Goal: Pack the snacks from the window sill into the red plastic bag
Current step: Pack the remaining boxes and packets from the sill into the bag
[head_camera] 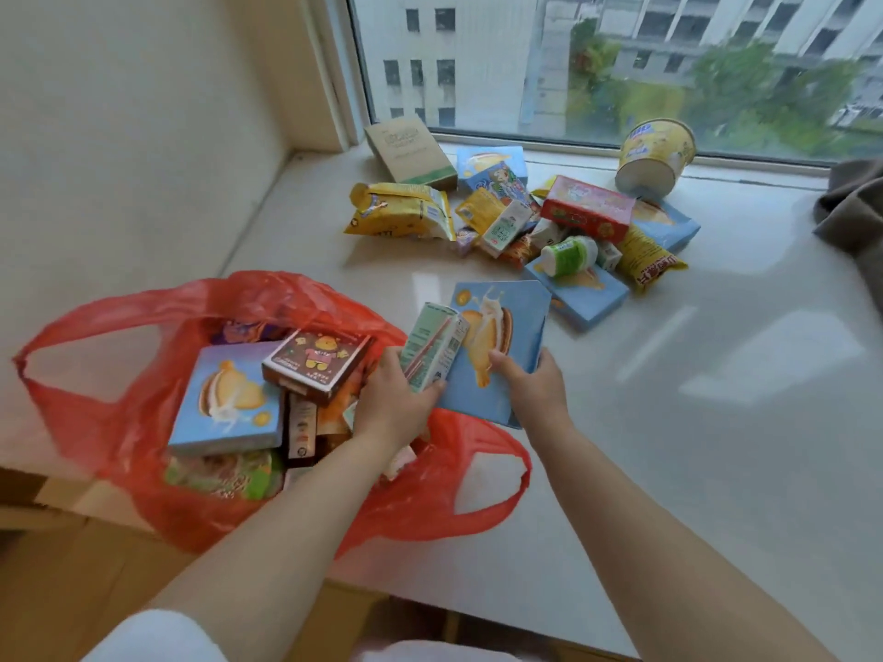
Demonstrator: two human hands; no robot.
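The red plastic bag (119, 422) lies open on the pale window sill (669, 446) at the left, holding a blue cake box (229, 398), a brown box (315, 365) and other packets. My left hand (392, 403) grips a small green drink carton (432, 346) at the bag's right rim. My right hand (530, 389) holds a blue cake box (501, 346) by its lower edge, just right of the bag. A pile of snacks (549, 222) lies farther back by the window.
In the pile are a yellow packet (401, 212), a red box (587, 207), a blue box (578, 293), a tan box (411, 152) and a yellow tub (654, 155) on its side. Grey cloth (855, 207) lies at the right edge. The window glass closes the back.
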